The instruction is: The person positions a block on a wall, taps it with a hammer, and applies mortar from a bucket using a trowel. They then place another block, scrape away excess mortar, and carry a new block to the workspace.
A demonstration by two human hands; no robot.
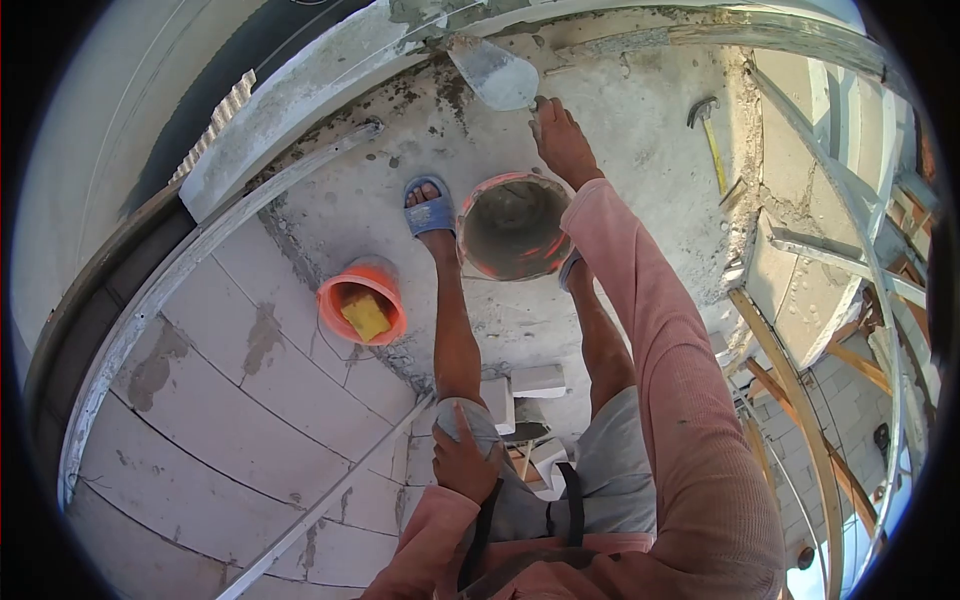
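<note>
My right hand [563,143] stretches forward, closed around the handle of a trowel [497,75]. The trowel's broad grey blade points toward the low wall at the top, over the concrete floor. Just below that hand, between my feet, stands a bucket [514,226] with a cement-smeared inside and reddish rim. On my left knee rests my left hand [466,453], fingers spread over the grey shorts [510,500] and holding nothing. An orange bucket [360,300] with a yellow sponge-like block [366,316] inside stands left of my left foot.
A hammer [711,145] with a yellow handle lies on the floor to the right. A block wall [230,370] rises at left, with a metal bar [330,500] along it. Pale blocks [538,381] sit between my legs; wooden and metal frames [800,420] stand at right.
</note>
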